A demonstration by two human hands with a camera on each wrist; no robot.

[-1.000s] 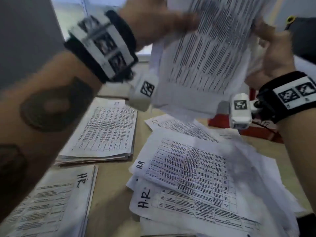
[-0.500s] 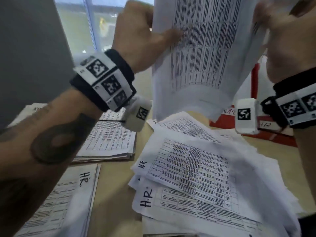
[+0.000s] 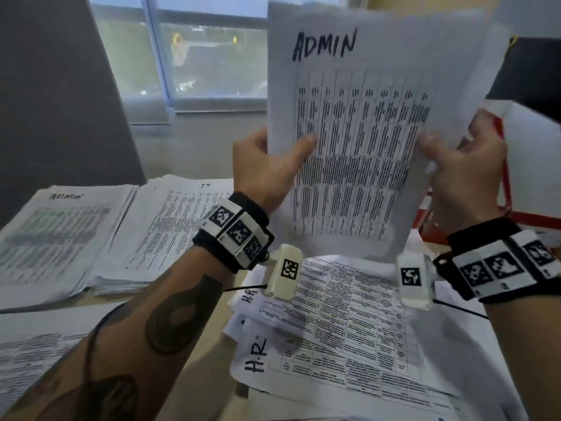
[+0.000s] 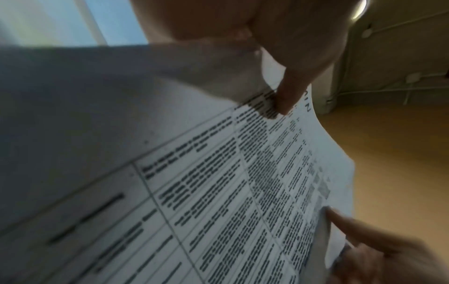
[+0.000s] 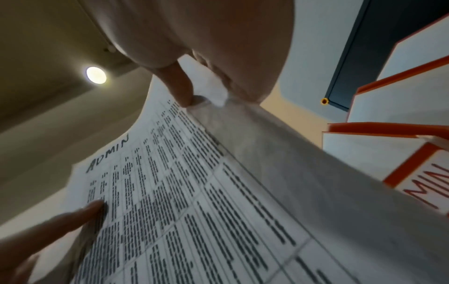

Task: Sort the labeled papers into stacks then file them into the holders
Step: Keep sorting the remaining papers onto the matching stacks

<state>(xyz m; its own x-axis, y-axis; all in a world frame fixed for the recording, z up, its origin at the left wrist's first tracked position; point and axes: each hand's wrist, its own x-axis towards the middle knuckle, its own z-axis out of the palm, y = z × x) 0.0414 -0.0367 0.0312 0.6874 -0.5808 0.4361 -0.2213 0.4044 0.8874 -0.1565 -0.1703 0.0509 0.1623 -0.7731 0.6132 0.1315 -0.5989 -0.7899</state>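
A printed sheet marked ADMIN point(image 3: 358, 123) stands upright in the air in front of me. My left hand point(image 3: 273, 159) pinches its left edge, thumb on the printed face point(image 4: 286, 100). My right hand point(image 3: 449, 165) pinches the right edge, with more sheets behind the front one point(image 5: 194, 100). On the table below lies a loose heap of sheets marked H.R point(image 3: 349, 335). At the far left lie an ADMIN stack point(image 3: 51, 235) and, beside it, a stack marked IT point(image 3: 173, 226). A further stack point(image 3: 33, 354) sits at the near left.
Red-and-white holders point(image 3: 522, 165) stand at the right behind my right hand; one bears an ADMIN label point(image 5: 427, 190). A window point(image 3: 197, 56) and a dark panel point(image 3: 54, 86) are behind the table. A cable point(image 3: 100, 329) runs along my left forearm.
The head view tilted up, so the sheet's ADMIN heading now shows. Both hands now grip the sheet at mid-height by its side edges; the stacks on the table have not moved.
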